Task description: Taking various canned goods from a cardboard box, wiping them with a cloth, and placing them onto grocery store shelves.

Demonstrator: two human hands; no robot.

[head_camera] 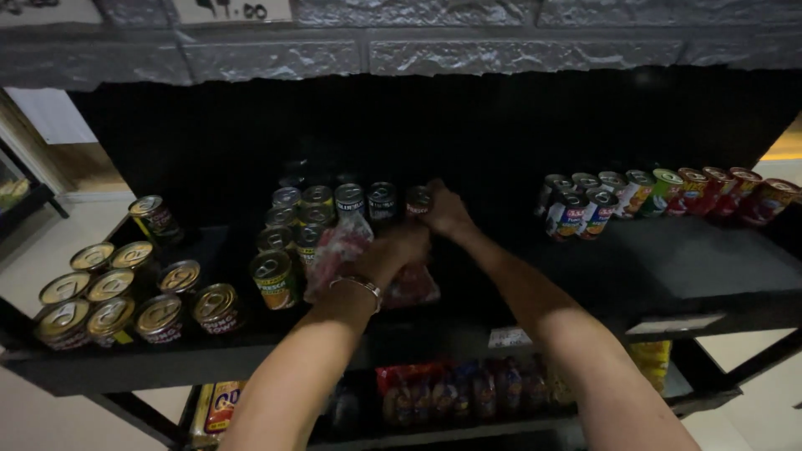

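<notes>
My left hand [391,255] reaches over the black shelf [710,259] and grips a clear plastic bag [334,250] with red contents. A silver bracelet sits on that wrist. My right hand [445,210] is further in and closes on a small can [418,199] at the right end of the middle group of cans. That group of several cans [313,209] stands in rows just left of both hands, with a green and orange can [276,280] at the front.
Several flat gold-lidded cans [113,292] stand at the shelf's left end. A row of colourful cans [660,196] lines the right back. Packets of food [459,388] lie on the lower shelf. A grey stone ledge [418,50] overhangs the shelf.
</notes>
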